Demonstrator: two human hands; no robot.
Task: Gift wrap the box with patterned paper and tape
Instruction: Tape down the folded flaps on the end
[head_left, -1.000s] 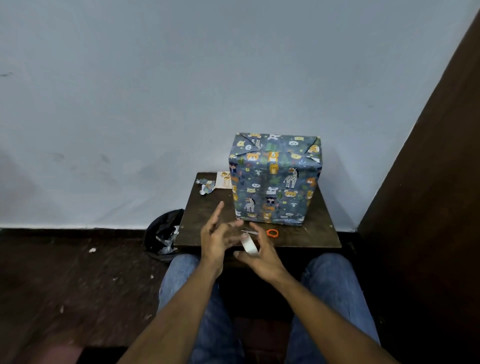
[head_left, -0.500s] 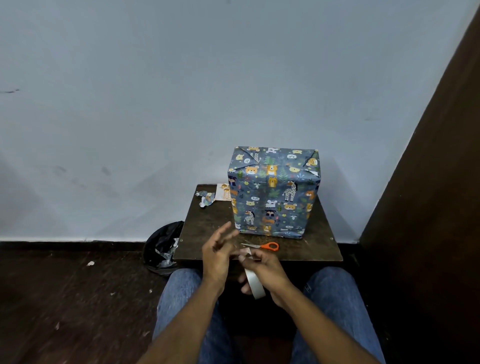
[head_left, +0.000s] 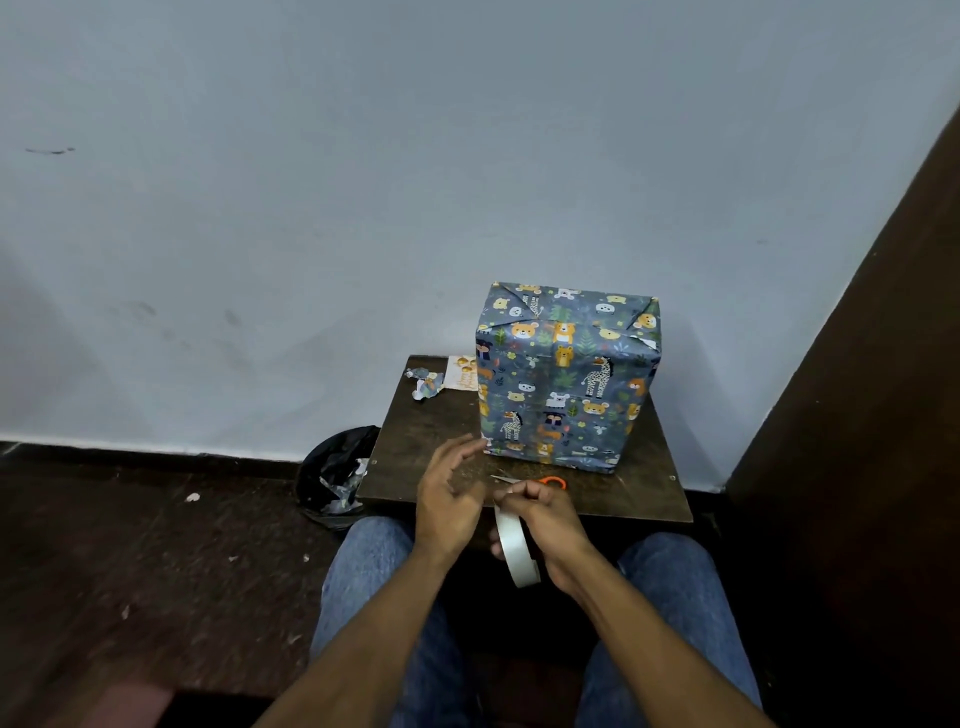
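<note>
While left hand (head_left: 451, 493) spreads loose, right hand (head_left: 543, 512) grips round white tape roll (head_left: 514, 545) nr glossy wrapped box (head_left: 563, 374).

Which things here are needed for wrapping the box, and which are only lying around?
Needed: wrapped box; tape roll, held by right hand; scissors.
Lying around: crumpled paper scrap; small card; black bag.

Plain home room corner: bare wall (head_left: 363, 182), dark floor (head_left: 130, 561), small wooden table (head_left: 426, 441), bin bag (head_left: 332, 473).
</note>
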